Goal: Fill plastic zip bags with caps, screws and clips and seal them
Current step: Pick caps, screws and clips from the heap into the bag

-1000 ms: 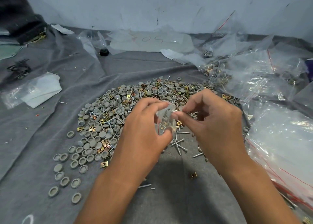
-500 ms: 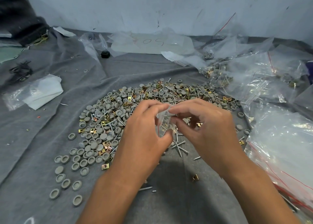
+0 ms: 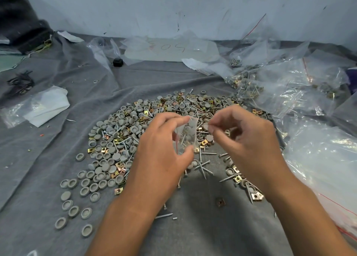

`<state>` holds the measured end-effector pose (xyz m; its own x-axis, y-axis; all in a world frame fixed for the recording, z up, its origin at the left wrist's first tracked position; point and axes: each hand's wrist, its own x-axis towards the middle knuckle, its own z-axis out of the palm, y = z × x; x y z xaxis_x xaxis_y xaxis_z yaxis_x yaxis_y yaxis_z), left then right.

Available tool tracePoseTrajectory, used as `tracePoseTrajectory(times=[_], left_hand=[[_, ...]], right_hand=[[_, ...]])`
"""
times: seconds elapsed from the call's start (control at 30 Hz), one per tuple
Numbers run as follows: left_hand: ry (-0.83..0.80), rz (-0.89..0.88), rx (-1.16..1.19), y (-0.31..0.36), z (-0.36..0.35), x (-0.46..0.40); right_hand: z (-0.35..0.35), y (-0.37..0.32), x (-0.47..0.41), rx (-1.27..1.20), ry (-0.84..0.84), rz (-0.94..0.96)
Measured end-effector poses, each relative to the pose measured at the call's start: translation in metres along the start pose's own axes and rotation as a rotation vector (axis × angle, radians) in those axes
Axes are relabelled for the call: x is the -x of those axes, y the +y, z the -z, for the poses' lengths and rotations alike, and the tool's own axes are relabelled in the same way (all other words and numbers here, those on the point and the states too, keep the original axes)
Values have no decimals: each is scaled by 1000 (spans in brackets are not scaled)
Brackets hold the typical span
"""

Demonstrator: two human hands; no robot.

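Observation:
My left hand (image 3: 160,149) grips a small clear zip bag (image 3: 186,135) between fingers and thumb, upright above the pile; screws and caps show inside it. My right hand (image 3: 245,139) hovers just right of the bag's top, a small gap away, index finger and thumb pressed together with nothing visible between them. Below lies a wide heap of grey caps (image 3: 119,132), brass clips (image 3: 256,195) and loose screws (image 3: 202,165) on the grey cloth (image 3: 48,159).
Large clear plastic bags (image 3: 318,159) crowd the right side, some with parts inside (image 3: 249,85). A white folded bag (image 3: 44,107) lies at the left, and a small black object (image 3: 117,62) sits near the back. A wall closes off the far edge.
My right hand has let go of the bag's top and drawn slightly to the right. My left hand still holds the bag in about the same place.

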<state>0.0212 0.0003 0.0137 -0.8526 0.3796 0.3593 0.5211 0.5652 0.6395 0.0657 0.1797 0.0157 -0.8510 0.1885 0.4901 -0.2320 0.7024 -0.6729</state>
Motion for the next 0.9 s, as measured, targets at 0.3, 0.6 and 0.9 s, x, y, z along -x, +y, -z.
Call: tracePoseTrajectory(times=[0.3,0.6,0.9], left_hand=[[42,4,7,-1,3,-2],[22,11,-5,-1,2,-1],[5,4,4,0,1,-1]], right_hand=[[-28,8,19,512,-544,-338],[-28,10,23,558,-531,-262],[-4,-3,-1,-453,-76,-340]])
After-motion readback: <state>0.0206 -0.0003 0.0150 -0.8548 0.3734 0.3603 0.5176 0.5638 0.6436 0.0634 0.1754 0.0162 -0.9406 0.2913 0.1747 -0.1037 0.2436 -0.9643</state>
